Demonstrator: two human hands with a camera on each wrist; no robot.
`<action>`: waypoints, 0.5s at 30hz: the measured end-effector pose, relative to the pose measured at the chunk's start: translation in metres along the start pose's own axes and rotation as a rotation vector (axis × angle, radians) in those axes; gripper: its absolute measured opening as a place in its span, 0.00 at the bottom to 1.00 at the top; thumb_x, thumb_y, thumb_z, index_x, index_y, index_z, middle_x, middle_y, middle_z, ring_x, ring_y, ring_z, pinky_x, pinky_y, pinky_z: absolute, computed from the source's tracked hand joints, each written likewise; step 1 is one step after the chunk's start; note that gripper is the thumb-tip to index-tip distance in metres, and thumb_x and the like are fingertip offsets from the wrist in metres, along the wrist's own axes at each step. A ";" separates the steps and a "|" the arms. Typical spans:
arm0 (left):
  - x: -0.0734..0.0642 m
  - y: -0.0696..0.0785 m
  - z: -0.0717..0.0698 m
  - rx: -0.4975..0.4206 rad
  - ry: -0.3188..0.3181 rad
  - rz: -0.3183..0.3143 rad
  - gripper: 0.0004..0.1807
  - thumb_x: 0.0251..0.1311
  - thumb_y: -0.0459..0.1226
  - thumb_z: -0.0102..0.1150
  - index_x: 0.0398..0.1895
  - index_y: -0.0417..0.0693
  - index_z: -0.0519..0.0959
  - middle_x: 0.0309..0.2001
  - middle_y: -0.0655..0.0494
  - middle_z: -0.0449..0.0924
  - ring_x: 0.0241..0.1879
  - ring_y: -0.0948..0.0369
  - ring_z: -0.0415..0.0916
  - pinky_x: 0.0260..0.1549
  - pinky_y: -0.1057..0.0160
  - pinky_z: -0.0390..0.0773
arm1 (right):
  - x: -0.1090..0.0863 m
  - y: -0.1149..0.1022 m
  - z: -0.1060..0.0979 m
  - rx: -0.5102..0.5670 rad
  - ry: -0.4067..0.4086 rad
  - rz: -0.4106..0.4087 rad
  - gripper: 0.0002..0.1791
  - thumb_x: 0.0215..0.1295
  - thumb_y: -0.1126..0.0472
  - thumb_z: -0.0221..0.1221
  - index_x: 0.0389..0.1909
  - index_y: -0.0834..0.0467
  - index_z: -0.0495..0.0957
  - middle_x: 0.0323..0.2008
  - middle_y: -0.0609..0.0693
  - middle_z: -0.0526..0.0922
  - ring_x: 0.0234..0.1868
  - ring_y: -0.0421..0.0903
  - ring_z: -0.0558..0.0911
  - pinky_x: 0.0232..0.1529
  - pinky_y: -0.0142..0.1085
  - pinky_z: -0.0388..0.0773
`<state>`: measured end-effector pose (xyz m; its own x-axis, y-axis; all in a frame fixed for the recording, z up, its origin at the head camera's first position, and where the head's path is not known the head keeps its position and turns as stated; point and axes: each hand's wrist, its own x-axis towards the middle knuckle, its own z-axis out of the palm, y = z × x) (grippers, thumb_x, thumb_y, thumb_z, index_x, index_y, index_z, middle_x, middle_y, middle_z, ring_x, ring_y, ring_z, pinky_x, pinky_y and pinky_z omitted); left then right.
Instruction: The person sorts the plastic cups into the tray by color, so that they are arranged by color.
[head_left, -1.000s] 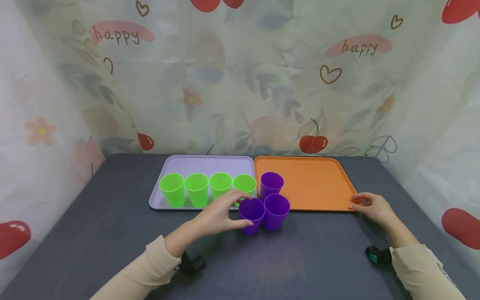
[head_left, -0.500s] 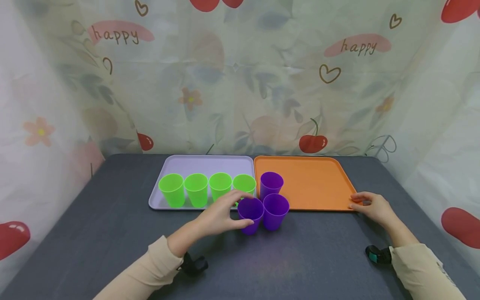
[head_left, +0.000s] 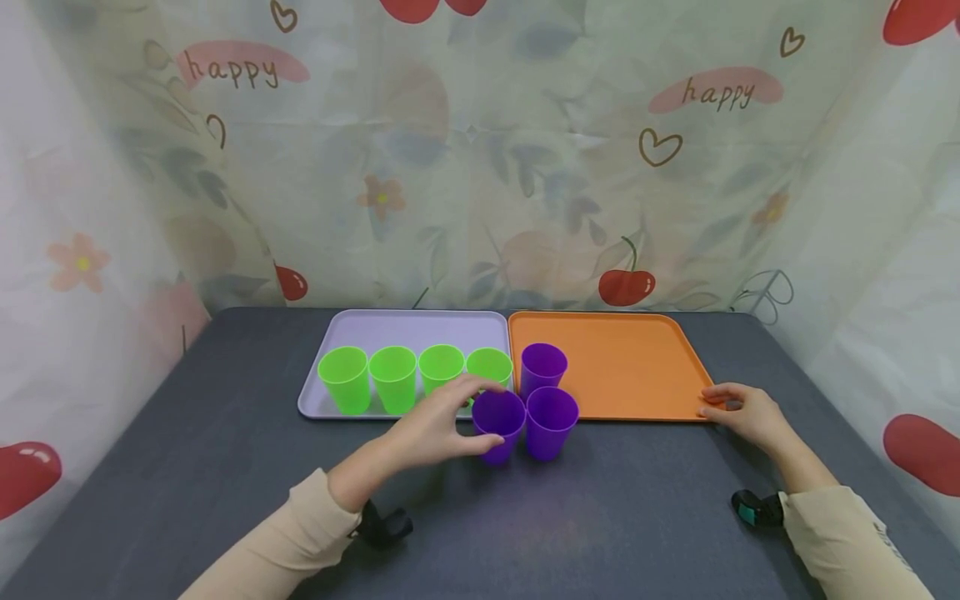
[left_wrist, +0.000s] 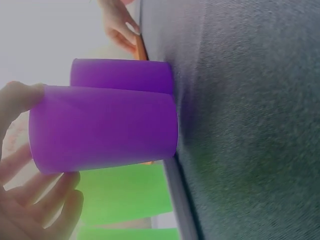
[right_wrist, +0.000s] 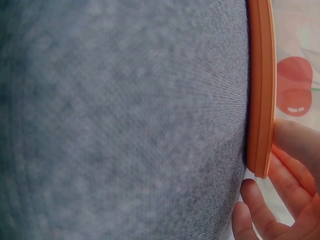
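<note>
My left hand (head_left: 435, 425) holds a purple cup (head_left: 498, 421) near its rim, thumb on the near side and fingers on the far side. That cup stands upright, mouth up, in front of the trays. Beside it on the right is a second purple cup (head_left: 552, 423), and behind them a third purple cup (head_left: 543, 371) stands at the left front of the orange tray (head_left: 622, 367). In the left wrist view, the held cup (left_wrist: 105, 127) fills the middle. My right hand (head_left: 750, 417) grips the orange tray's front right corner, thumb on its rim (right_wrist: 262, 100) in the right wrist view.
A lilac tray (head_left: 412, 322) adjoins the orange one on the left. Several green cups (head_left: 345, 383) stand in a row along its front, the rightmost partly hidden behind my left hand. The dark table (head_left: 570, 525) ends at a patterned curtain (head_left: 472, 183).
My left hand and the purple cup in it have shifted slightly left and away from me, opening a small gap to the cup beside it. My right hand stays at the tray corner.
</note>
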<state>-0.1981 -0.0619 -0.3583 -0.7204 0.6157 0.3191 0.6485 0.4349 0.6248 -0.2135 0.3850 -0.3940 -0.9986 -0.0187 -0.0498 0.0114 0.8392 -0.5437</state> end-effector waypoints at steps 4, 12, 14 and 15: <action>0.001 0.003 -0.005 0.000 0.012 0.003 0.29 0.47 0.41 0.69 0.55 0.46 0.73 0.49 0.55 0.78 0.48 0.60 0.74 0.49 0.55 0.77 | 0.000 -0.001 0.000 -0.001 -0.001 -0.002 0.27 0.62 0.53 0.59 0.53 0.71 0.72 0.50 0.71 0.76 0.48 0.66 0.74 0.47 0.54 0.74; 0.005 0.010 -0.014 0.011 0.017 0.004 0.28 0.48 0.42 0.68 0.55 0.48 0.73 0.49 0.57 0.77 0.48 0.62 0.73 0.49 0.60 0.76 | 0.001 0.001 0.000 0.000 0.004 0.003 0.27 0.62 0.53 0.59 0.53 0.71 0.72 0.50 0.71 0.77 0.49 0.66 0.74 0.47 0.54 0.74; 0.007 0.013 -0.018 0.013 0.030 0.017 0.28 0.48 0.42 0.68 0.55 0.48 0.73 0.49 0.57 0.77 0.48 0.62 0.73 0.49 0.60 0.76 | 0.001 0.002 0.001 0.001 0.006 0.001 0.27 0.62 0.53 0.59 0.53 0.71 0.72 0.50 0.71 0.77 0.49 0.66 0.75 0.47 0.54 0.74; 0.008 0.014 -0.020 0.014 0.039 0.025 0.28 0.48 0.41 0.69 0.55 0.48 0.73 0.50 0.57 0.77 0.48 0.62 0.73 0.49 0.60 0.76 | 0.001 0.002 0.001 0.001 0.007 -0.001 0.27 0.62 0.53 0.59 0.53 0.71 0.72 0.50 0.71 0.77 0.49 0.66 0.75 0.47 0.54 0.74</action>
<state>-0.1991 -0.0639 -0.3329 -0.7127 0.6007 0.3622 0.6697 0.4291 0.6061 -0.2144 0.3860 -0.3954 -0.9989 -0.0155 -0.0435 0.0107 0.8385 -0.5448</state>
